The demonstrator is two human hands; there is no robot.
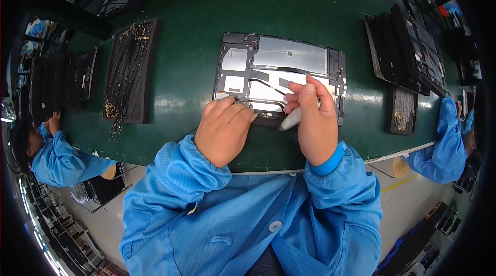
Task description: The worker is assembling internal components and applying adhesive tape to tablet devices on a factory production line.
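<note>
An opened tablet [290, 52] lies on the green table in front of me, with silver panels, black flat cables and a dark frame. My left hand [225, 130] is at its lower left corner, fingers curled over the near edge and thumb beside a small connector area; the fingertips are partly hidden. Above the tablet's near right part, my right hand [318, 123] is closed round a grey-white tapered tool [291, 119] with a dark tip pointing down toward the near edge. Its fingers cover part of the tool. A blue band circles my right wrist.
To the left, a black tray [147, 69] holds many thin black cables with gold ends, some spilling over its rim. A smaller tray [395, 127] of thin cables stands at right, near stacked tablet parts [398, 51]. People in blue work at both sides.
</note>
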